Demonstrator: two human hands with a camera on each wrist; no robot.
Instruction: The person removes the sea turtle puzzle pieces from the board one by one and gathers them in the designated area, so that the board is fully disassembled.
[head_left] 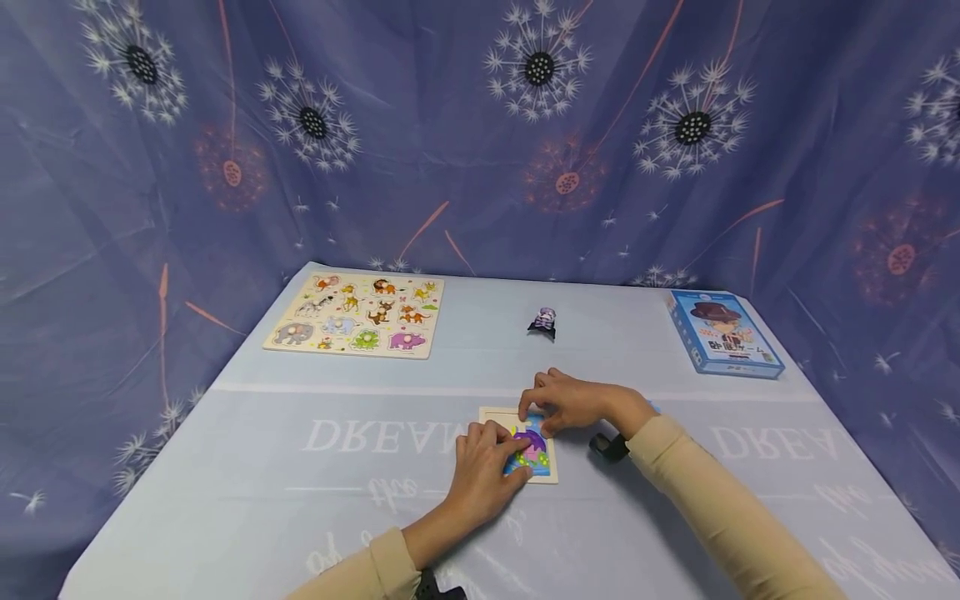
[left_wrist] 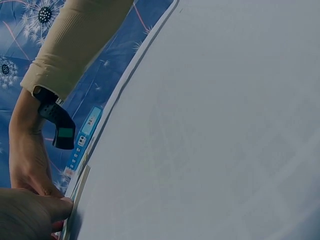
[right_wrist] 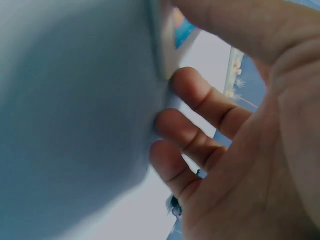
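A small jigsaw puzzle in a pale square frame lies on the table near the middle, showing a purple, pink and blue picture. My left hand reaches over it from the lower left, its index fingertip touching the picture and its thumb near the bottom edge. With bent fingers my right hand grips the upper right corner, index finger at the top, thumb by the right side. In the right wrist view, the other right fingers curl beside the frame's edge. Both hands hide part of the picture.
Behind on the left lies an animal peg puzzle board. A small purple-and-black figure or clip sits at the back middle. A blue box with a hatted cartoon character lies at the back right. A patterned curtain hangs behind the table.
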